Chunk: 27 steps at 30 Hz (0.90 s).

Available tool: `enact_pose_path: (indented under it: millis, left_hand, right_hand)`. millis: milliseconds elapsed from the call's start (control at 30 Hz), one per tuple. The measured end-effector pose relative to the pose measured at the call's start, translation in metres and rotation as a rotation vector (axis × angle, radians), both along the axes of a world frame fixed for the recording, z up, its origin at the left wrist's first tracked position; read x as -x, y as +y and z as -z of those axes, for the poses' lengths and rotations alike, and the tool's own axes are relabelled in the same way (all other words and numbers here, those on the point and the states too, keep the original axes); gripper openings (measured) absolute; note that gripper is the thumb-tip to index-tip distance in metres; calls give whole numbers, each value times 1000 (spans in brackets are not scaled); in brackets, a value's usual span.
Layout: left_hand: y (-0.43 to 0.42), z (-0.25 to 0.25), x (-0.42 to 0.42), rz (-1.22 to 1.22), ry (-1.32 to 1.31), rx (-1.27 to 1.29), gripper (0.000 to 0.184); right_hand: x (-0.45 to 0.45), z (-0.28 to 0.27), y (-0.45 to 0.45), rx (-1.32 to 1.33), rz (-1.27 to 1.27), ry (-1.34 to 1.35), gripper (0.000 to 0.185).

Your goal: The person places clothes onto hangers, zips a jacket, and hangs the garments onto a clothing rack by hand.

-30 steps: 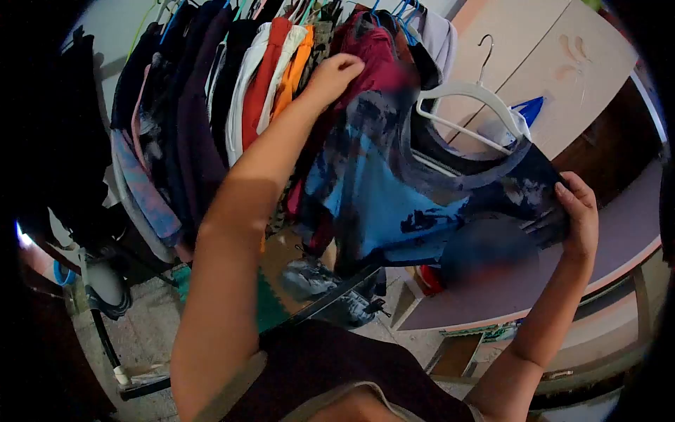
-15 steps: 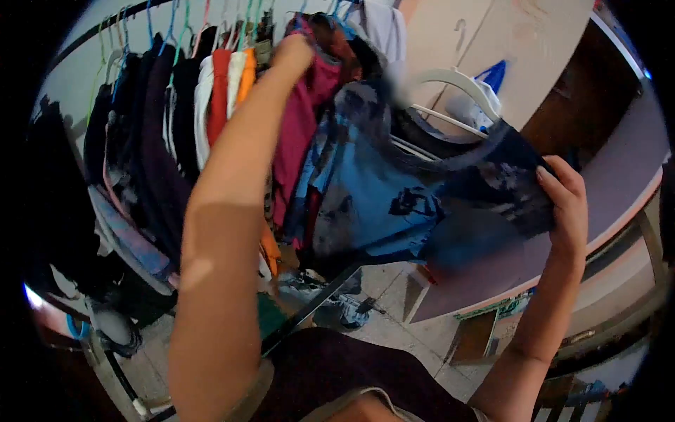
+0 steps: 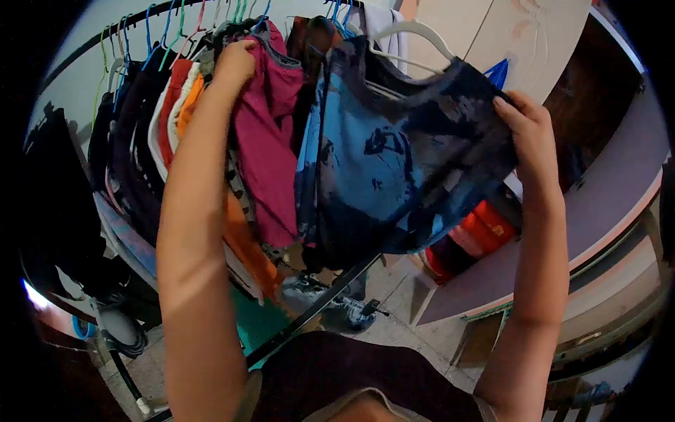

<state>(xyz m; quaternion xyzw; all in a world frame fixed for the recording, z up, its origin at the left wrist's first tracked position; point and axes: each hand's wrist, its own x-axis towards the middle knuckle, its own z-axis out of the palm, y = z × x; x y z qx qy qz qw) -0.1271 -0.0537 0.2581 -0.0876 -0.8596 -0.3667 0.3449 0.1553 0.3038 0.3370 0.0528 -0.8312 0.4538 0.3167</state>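
Observation:
A blue and dark patterned shirt (image 3: 394, 141) hangs on a white hanger (image 3: 415, 29) at the centre right. My right hand (image 3: 529, 130) grips its shoulder, thumb in front. My left hand (image 3: 235, 62) is closed at the shoulder of a magenta shirt (image 3: 271, 141), which hangs on the rack just left of the blue shirt. Dark reddish-brown clothing (image 3: 309, 49) shows between the two shirts. The end of the white hanger is hidden inside the patterned shirt.
A black clothes rail (image 3: 105, 36) with many garments on coloured hangers curves across the left. Behind stands a pale cabinet (image 3: 520, 35). Red folded items (image 3: 485, 228) sit at the right near a purple surface (image 3: 605, 204). Clothing (image 3: 344, 313) lies low at the centre.
My left hand has moved left along the rack with the magenta shirt, opening a gap beside the patterned one. My right hand and the patterned shirt have shifted left and up in view.

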Motion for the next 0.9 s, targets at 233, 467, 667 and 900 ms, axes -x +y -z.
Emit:
enact_pose_path:
  millis: [233,467,667,900]
  left_hand:
    - [-14,-3,-14,168,-20,200,38]
    - [18,-54,-57,344,791,326,39]
    - [29,-93,-73,635,590,496,29]
    - [36,-99,-86,739,294,521,29]
  right_hand:
    - [52,-6,-27,-273,-19,19,18]
    - [48,18,-31,-433,-121,71,14]
    - [25,24,-23,-409,-167,19,16]
    - [15,28,-18,-467,-125,49,17]
